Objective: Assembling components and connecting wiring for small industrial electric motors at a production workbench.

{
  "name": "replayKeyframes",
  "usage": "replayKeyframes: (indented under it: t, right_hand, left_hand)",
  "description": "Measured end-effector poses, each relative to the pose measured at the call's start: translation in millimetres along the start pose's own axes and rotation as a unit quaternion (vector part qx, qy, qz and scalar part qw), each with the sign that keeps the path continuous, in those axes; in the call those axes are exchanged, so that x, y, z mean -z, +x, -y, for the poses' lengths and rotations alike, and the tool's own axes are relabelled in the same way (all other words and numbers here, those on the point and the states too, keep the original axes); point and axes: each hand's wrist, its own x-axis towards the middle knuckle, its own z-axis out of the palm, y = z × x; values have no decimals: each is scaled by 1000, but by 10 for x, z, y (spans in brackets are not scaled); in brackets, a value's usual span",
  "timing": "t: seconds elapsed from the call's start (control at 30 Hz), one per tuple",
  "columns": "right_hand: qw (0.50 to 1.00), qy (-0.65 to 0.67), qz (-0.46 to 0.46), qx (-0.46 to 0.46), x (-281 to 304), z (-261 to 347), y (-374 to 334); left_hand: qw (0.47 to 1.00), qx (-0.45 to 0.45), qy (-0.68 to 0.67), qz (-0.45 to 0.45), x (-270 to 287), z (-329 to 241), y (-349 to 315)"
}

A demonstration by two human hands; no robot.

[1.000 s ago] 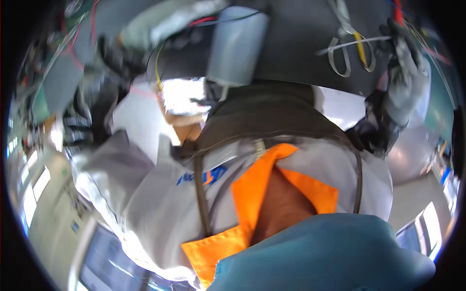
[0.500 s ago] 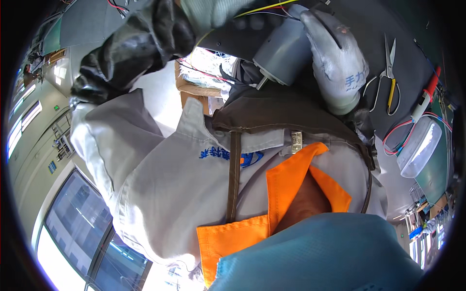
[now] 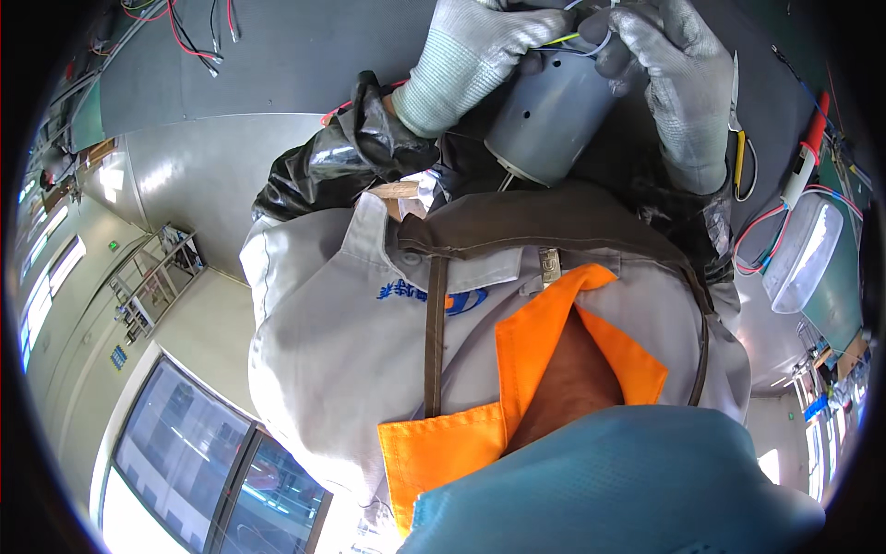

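Observation:
A grey cylindrical motor lies at the top of the view, its thin metal shaft pointing down toward my apron. My left hand, in a white-grey knit glove, is closed at the motor's far end, its fingers pinching thin wires. A short yellow wire shows beside its fingertips. Opposite it, my right hand, gloved the same way, is closed with bent fingers on a pale bluish wire that loops over the motor's end. The fingertips of both hands nearly meet, and the wire ends between them are partly hidden.
Scissors with yellow handles lie right of my right hand, partly covered. Farther right are a red-and-white tool and a clear plastic container with red and blue wires beside it. Loose red and black wires lie at the far left of the dark worktop.
My left hand has come down and right from the top edge, with its wires pulled in close to the motor. My right hand has shifted right from the motor's side to the wires.

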Motion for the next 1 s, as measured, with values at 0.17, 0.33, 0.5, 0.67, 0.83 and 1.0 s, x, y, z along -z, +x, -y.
replayKeyframes:
  t: [0.17, 0.33, 0.5, 0.67, 0.83, 1.0]
  right_hand:
    - [1000, -29, -4, -11, 14, 7, -2]
    - [979, -155, 49, -121, 188, 245, 70]
    - [975, -166, 89, -117, 286, 353, 60]
    - [805, -493, -36, 326, 288, 29, -104]
    - [882, -453, -22, 133, 532, 80, -159]
    - [967, -140, -199, 78, 666, -277, 41]
  left_hand:
    - [998, -11, -35, 55, 20, 51, 9]
    - [998, -15, -43, 32, -237, 25, 69]
    - [998, 14, 2, 53, -407, 56, 157]
    - [815, -322, 481, -36, -599, -109, -37]
    - [855, -269, 441, -50, -599, -48, -108]
    - [866, -332, 370, -58, -562, 155, -78]
